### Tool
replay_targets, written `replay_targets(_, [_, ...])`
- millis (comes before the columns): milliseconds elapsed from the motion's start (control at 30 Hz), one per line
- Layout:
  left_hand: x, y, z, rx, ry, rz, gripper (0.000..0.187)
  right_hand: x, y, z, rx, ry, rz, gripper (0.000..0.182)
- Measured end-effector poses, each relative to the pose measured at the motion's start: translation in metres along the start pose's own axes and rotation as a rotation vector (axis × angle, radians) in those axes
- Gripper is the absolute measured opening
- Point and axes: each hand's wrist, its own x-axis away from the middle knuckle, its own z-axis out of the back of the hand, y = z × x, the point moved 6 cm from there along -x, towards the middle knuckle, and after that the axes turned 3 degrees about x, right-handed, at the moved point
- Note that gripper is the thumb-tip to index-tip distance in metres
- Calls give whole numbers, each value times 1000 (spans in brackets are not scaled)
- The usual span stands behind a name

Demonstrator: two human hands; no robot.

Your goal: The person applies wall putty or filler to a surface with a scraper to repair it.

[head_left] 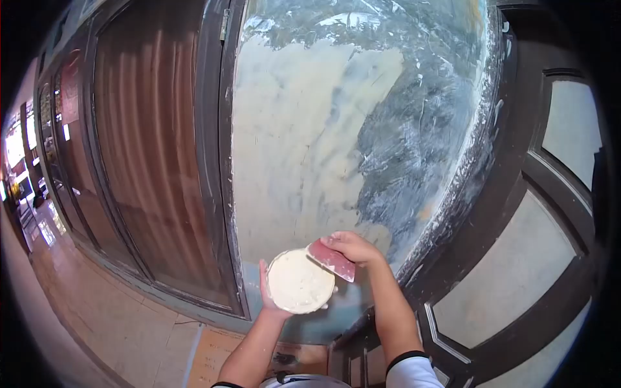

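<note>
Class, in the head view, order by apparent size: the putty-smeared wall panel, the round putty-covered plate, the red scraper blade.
1. Grey wall panel smeared with pale putty
2. Round plate covered in white putty
3. Red flat scraper blade

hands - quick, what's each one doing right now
Left hand: closed on a round plate loaded with white putty.
Right hand: closed on a red scraper, its blade at the plate's edge.

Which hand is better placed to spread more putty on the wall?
Likely the right hand: it grips the scraper at the putty plate, near the wall. The left hand carries the plate.
</note>
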Motion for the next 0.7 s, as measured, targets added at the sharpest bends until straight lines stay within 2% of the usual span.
replay_targets(33, [1,2,3,4,4,2,113,-5,9,-9,-64,-60,-69,34])
replay_targets(100, [3,11,8,-104,35,-1,110,-8,16,-16,-47,-68,-80,36])
replay_targets(233, [34,15,5,-113,175,-61,98,1,7,-21,103,9,-37,41])
replay_targets(300, [53,16,-8,-111,207,-75,96,15,-9,-6,400,133,-60,56])
replay_targets(333, [59,17,-25,-93,99,-48,96,19,-6,-2,486,154,-152,57])
replay_targets(367, [66,18,-39,-78,-14,-21,97,23,-1,-7,485,151,-154,57])
replay_targets(400, [75,27,-30,-131,192,-145,101,26,6,-8,377,239,-130,58])
replay_targets(433, [78,33,-33,-129,183,-153,101,28,19,-8,274,321,-102,59])
replay_targets(467, [80,40,-39,-167,133,-158,103,4,75,-3,195,440,17,50])
replay_targets(500, [84,43,-44,-202,91,-158,105,12,73,-12,198,433,8,50])
replay_targets(567, [87,60,-27,-194,313,-297,115,42,34,-41,-113,432,143,37])
replay_targets(600, [85,63,-27,-201,296,-286,114,60,11,-54,-166,494,164,29])
replay_targets(700, [80,71,-27,-215,281,-272,113,66,26,-69,-229,549,221,25])
